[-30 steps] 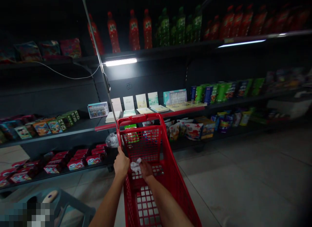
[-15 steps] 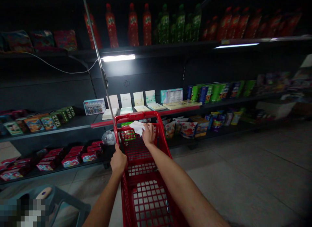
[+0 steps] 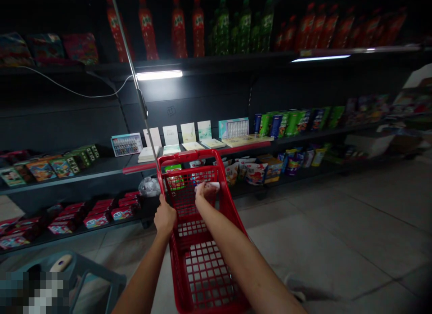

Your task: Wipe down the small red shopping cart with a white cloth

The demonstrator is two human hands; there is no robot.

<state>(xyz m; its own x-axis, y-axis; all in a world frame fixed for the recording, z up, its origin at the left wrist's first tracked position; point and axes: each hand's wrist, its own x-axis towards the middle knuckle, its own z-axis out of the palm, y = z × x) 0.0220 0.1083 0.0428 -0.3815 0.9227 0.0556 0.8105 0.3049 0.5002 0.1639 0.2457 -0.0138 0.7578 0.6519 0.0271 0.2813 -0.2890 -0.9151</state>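
Observation:
My left hand [image 3: 165,218] grips the left side rail of a red wire shopping cart [image 3: 189,157], at the foot of a tall silver pole [image 3: 134,75] rising from that corner. My right hand [image 3: 206,192] hangs over the far end of the basket. It closes on a white tissue [image 3: 212,185], and only a thin strip of the tissue shows above my fingers. The basket's mesh floor holds nothing that I can see.
Dark shelves ahead hold bottled drinks, cards, boxes and snack packets. A knotted plastic bag [image 3: 149,186] sits just left of the cart. A grey-blue stool or crate [image 3: 91,271] stands at lower left. Tiled floor stretches to the right.
My right hand has dropped lower over the cart, and the tissue has gathered under its fingers instead of sticking out to the left. The shelves have shifted slightly left and up.

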